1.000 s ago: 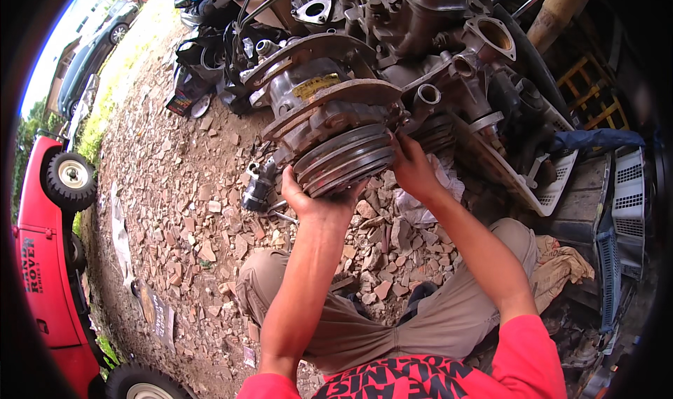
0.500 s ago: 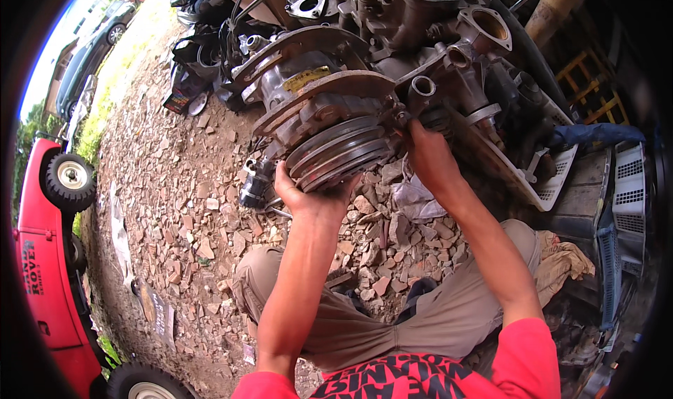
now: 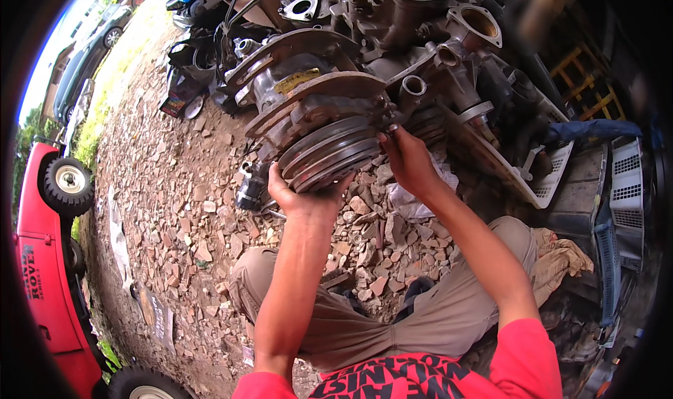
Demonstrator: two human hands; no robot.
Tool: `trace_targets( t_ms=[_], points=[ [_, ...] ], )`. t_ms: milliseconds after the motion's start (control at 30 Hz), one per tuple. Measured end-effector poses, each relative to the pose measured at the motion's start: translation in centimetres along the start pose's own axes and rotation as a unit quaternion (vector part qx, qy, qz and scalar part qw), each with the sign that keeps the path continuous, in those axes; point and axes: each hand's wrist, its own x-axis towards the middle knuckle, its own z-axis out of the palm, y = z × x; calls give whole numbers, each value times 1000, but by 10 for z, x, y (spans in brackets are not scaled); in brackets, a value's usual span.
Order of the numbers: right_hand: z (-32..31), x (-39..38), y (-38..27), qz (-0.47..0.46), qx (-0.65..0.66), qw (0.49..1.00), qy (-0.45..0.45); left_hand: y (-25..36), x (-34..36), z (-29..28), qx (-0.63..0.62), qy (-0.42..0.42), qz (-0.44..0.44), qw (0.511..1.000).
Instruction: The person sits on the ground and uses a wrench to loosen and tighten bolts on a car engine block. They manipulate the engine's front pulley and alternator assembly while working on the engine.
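A grooved metal pulley (image 3: 328, 154) sits on the near end of a greasy metal assembly with broad rusty discs (image 3: 319, 91). My left hand (image 3: 306, 197) cups the pulley from below, thumb on its left side and fingers wrapped under it. At the pulley's right edge is my right hand (image 3: 412, 164), thumb and fingers pinched together. Whatever lies between those fingertips is hidden or too small to tell. Just beyond them is a short open pipe end (image 3: 413, 86) of the neighbouring castings.
Large engine castings (image 3: 399, 14) crowd the far side. White plastic crates (image 3: 557, 178) stand at the right. Broken stone and tile (image 3: 203, 210) cover the ground. A small black part (image 3: 249, 189) and a pale cloth (image 3: 424, 192) lie near the pulley. A red vehicle (image 3: 52, 259) stands far left.
My right hand has moved slightly down and left, from beside the assembly's bolted edge to the pulley's right rim. My left hand keeps its hold on the pulley.
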Motion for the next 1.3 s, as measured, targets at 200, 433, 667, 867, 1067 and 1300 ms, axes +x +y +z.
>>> trace_targets(
  t_ms=[200,433,667,867,1067,1300],
  points=[
    [11,-7,3,174,361,910,-105,0,-1,2,14,-5,8,1000],
    [9,-3,-5,221,502,828,-115,0,2,0,5,-13,5,1000],
    [6,0,-9,211,542,801,-146,-1,0,4,8,-2,5,1000],
    [11,2,-3,186,434,874,-118,1,-1,0,21,-33,4,999],
    [12,4,6,146,367,912,-106,0,1,-1,24,-51,9,998],
    [18,5,5,121,293,947,-59,4,2,-3,8,-58,-6,998]
  ],
)
